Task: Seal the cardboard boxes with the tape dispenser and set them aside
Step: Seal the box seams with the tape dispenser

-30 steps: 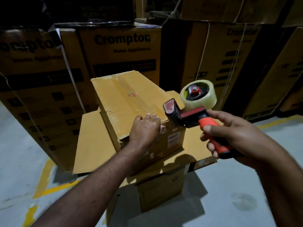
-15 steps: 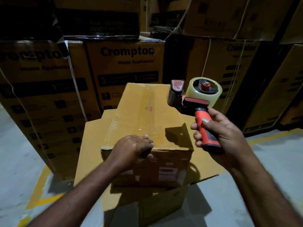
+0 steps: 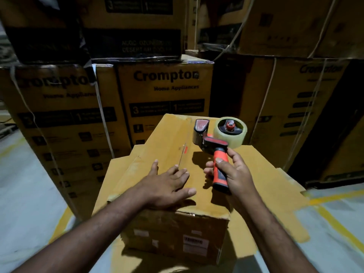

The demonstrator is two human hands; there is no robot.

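Note:
A closed brown cardboard box (image 3: 169, 142) sits in front of me on flattened cardboard, its top seam running away from me. My left hand (image 3: 167, 184) lies flat on the box top near the front edge, fingers straight and spread. My right hand (image 3: 234, 174) grips the orange handle of a tape dispenser (image 3: 214, 142) held just above the right side of the box top. A roll of clear tape (image 3: 232, 131) sits on the dispenser, whose black blade end points toward the far part of the box.
Flattened cardboard sheets (image 3: 275, 186) lie under the box on another carton. Tall stacks of printed cartons (image 3: 165, 91) strapped with white bands wall off the back and both sides. Grey floor with yellow lines (image 3: 334, 223) shows at left and right.
The box has turned to lie square to me. My left hand went from curled at the front edge to flat on the top. The dispenser moved in over the box top.

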